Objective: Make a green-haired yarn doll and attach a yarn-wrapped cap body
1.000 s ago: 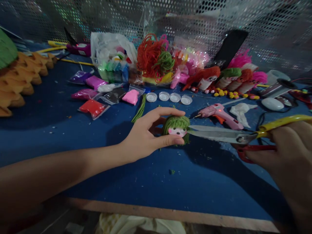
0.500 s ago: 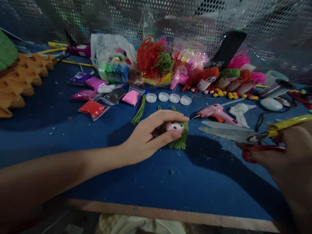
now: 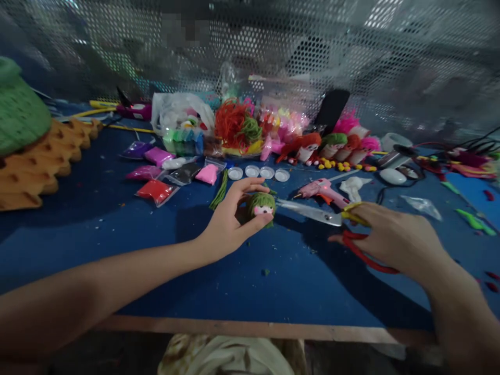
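My left hand (image 3: pixel 230 216) grips a small doll head (image 3: pixel 261 204) with green yarn hair and a pale, pink-cheeked face, fingers behind it and thumb in front. From the right, my right hand (image 3: pixel 398 234) holds scissors (image 3: pixel 316 212) with one yellow and one red handle. Their blades point left, with the tips close to the doll's hair; whether they touch it I cannot tell. A bundle of green yarn (image 3: pixel 220 191) lies just behind my left hand, and a green scrap (image 3: pixel 266 272) is on the blue table (image 3: pixel 219 291) in front.
Behind the scissors lies a pink glue gun (image 3: pixel 318 190). White round caps (image 3: pixel 252 171) and bagged clay (image 3: pixel 156 192) sit further back. Yarn-haired dolls (image 3: pixel 307 148), orange yarn (image 3: pixel 232 125) and a black phone-like slab (image 3: pixel 332 109) line the mesh wall. An orange egg tray (image 3: pixel 50 161) stands left.
My right hand has brought the scissors left to the doll head, and the blades look closer together. The doll head is tipped, showing more green hair on top. The camera view has shifted.
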{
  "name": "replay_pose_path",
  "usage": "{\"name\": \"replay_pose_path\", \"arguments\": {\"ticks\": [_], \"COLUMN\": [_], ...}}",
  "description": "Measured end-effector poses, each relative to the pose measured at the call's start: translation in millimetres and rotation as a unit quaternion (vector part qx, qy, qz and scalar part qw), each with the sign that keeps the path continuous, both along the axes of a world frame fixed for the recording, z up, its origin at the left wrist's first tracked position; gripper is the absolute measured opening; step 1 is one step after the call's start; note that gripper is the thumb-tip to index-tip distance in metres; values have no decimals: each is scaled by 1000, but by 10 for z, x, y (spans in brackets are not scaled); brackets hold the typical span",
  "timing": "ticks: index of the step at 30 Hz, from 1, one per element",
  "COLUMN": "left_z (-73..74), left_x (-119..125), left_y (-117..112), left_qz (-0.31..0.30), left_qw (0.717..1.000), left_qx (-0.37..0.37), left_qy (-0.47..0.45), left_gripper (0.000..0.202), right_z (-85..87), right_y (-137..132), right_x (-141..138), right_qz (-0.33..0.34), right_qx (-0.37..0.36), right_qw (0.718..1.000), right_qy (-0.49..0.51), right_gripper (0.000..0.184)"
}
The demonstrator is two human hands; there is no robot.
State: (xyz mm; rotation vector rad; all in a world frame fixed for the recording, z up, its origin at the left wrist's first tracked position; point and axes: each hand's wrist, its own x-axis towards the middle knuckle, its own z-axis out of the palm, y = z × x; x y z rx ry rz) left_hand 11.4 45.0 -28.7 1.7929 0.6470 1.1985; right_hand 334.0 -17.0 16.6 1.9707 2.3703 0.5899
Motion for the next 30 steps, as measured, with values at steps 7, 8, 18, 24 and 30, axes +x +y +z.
{"name": "replay_pose_path", "arguments": {"ticks": [7, 8, 18, 24, 30], "left_z": [70, 104, 354, 271, 174], "left_x": [-8, -2, 154, 75, 17], "left_y": [62, 64, 19, 57, 143], "left_qz": [36, 45, -31, -10, -30], "left_qw": [997, 996, 997, 999, 998], "left_qx": [19, 29, 73, 31, 11], "left_qy": [60, 65, 8, 37, 63], "left_gripper": [53, 53, 74, 71, 61], "right_z": [46, 103, 539, 228, -20], "right_y": [-118, -139, 176, 420, 476], "right_x": [145, 116, -1080, -1129, -1105], "right_qz": [22, 44, 106, 110, 92], "right_qx": [-209, -191, -118, -209, -242], "right_qw": [947, 949, 794, 654, 593], "right_qy": [243, 246, 586, 718, 762], "right_gripper": [47, 45, 35, 40, 49]}}
